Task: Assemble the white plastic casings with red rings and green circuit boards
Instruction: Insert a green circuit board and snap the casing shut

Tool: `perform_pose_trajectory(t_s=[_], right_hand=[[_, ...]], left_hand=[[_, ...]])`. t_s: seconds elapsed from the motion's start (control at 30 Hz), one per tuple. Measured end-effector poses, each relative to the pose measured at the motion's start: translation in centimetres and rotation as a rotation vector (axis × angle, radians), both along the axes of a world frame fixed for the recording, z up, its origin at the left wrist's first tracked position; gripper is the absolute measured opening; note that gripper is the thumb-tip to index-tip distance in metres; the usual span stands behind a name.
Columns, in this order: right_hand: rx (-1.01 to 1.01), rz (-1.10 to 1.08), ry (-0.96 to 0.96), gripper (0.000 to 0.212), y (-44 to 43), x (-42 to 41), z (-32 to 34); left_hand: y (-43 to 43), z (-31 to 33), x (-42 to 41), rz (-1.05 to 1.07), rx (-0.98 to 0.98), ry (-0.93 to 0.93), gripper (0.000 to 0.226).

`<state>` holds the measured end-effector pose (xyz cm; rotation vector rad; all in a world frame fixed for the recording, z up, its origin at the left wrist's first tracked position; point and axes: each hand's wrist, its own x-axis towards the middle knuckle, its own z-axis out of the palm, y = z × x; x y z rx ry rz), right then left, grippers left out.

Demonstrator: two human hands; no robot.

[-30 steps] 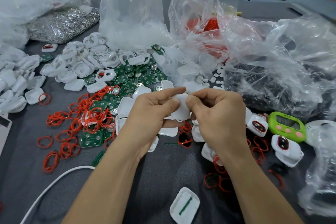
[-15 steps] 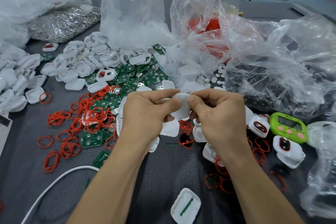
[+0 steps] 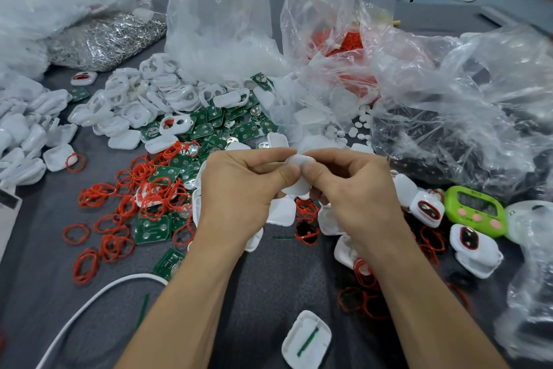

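**Q:** Where is the small white plastic casing [image 3: 296,184] that is being worked on?
**A:** At the centre of the view, raised above the grey worktop [image 3: 269,294], between the left hand [image 3: 239,192] and the right hand [image 3: 356,192].

**Q:** What is the state of each grip?
**A:** Both are closed on the casing. Each thumb presses its near face, the thumb tips almost meeting, and the fingers curl behind it. The casing's contents are hidden.

**Q:** What surrounds it?
**A:** Beneath the hands lie loose white casing halves [image 3: 281,211]. To the left, red rubber rings [image 3: 149,192] overlap green circuit boards [image 3: 215,126]. At far left is a heap of white casing frames with openings [image 3: 134,102]. To the right, closed casings with red-rimmed dark windows [image 3: 426,208] sit just beside a lime-green digital timer [image 3: 475,213]. Nearest is an open casing half holding a green strip [image 3: 306,338], and at near left a white cable [image 3: 89,305]. Along the far side stand crumpled clear plastic bags [image 3: 221,24] and a bag of silvery metal parts [image 3: 104,39].
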<state>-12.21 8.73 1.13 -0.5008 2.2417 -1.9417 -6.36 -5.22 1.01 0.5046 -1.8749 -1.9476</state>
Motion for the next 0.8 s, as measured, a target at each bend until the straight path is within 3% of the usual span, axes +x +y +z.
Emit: perform_pose_trajectory(t_s=[0.2,0.47,0.6,0.8], right_hand=[[-0.166,0.003,-0.014,0.031,0.41,-0.45,0.66],[-0.155,0.061,-0.031,0.042,0.24,-0.59,0.5],[-0.152,0.058,-0.031,0.042,0.21,-0.53,0.35],[-0.117,0.046,0.036,0.031,0.59,-0.76,0.13]], left_hand=[[0.5,0.11,0.16,-0.103,-0.033,0.001,0.019],[0.55,0.02,0.12,-0.064,-0.092,-0.007,0.029],[0.59,0.1,0.22,-0.036,-0.126,-0.032,0.031],[0.87,-0.01,0.26,-0.002,-0.187,-0.029,0.017]])
